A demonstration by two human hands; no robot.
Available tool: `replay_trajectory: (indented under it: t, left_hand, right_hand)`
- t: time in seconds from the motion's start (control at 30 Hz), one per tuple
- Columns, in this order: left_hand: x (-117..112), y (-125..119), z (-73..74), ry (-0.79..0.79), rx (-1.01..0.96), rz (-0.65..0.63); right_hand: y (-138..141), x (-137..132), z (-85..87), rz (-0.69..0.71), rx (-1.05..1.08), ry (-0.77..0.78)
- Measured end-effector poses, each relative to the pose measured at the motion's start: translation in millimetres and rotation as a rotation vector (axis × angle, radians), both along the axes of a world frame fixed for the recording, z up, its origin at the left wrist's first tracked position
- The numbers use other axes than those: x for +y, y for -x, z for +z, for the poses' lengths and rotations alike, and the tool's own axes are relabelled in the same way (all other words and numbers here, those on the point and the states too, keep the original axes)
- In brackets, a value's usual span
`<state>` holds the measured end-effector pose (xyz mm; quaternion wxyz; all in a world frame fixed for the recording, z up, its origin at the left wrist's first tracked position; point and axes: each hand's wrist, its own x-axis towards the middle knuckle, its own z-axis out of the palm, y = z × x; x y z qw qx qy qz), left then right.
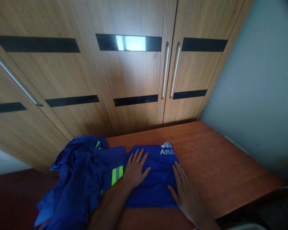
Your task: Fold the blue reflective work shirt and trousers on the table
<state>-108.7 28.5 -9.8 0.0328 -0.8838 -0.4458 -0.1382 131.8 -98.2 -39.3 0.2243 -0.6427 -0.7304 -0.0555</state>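
Observation:
A bright blue garment point(156, 188) lies folded into a rough rectangle on the wooden table, with white lettering and a logo near its top right corner. My left hand point(135, 169) rests flat on its left part, fingers spread. Along its right edge lies my right hand point(183, 187), fingers stretched out and thumb apart, touching the cloth. Neither hand grips anything. Just left of the folded piece is a heap of darker blue clothing point(79, 179), carrying a yellow-green and grey reflective band point(117, 175).
The reddish-brown tabletop point(213, 163) extends to the right. Behind it stands a wooden wardrobe point(136, 73) with black strips and long metal handles point(174, 70). A pale wall point(259, 95) borders the table on the right. Dark floor point(12, 198) shows at lower left.

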Motion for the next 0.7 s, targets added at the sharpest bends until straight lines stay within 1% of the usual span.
replay_trajectory:
  t: [0.1,0.17,0.27,0.33,0.43,0.5,0.57,0.6,0.63,0.67,0.7]
  left_hand:
    - [0,-3,0.8,0.025,-0.031,0.022]
    - [-1,-3,0.7,0.041,-0.066,0.028]
    - [-1,-1,0.3,0.067,-0.109,0.021]
    - [-2,0,1.9,0.087,-0.128,0.013]
    - [-2,-6,12.5,0.115,-0.155,0.038]
    - [3,-20,26.4,0.12,-0.191,0.044]
    - [14,-43,42.9,0.144,-0.255,-0.005]
    - [21,-58,50.4,0.18,-0.291,-0.054]
    - [30,-73,56.6,0.247,-0.329,-0.101]
    - [40,-90,61.0,0.346,-0.35,-0.154]
    - [51,-106,63.3,0.395,-0.342,-0.195]
  right_hand:
    - [-9,-13,-10.2,-0.017,0.008,-0.004]
    - [-13,-18,-12.2,-0.022,0.018,0.017]
    - [-18,-19,-6.1,-0.021,0.087,0.112]
    - [-20,-17,0.4,-0.03,0.18,0.169]
    - [-21,-12,6.0,-0.103,0.362,0.171]
    - [-21,-9,5.8,-0.182,0.485,0.147]
    - [-21,-8,3.9,-0.237,0.577,0.145]
    - [-21,-8,3.1,-0.253,0.605,0.149]
    - [-20,-7,2.4,-0.262,0.616,0.153]
    - [-19,-7,2.0,-0.273,0.613,0.154]
    - [-17,-7,2.0,-0.285,0.598,0.156]
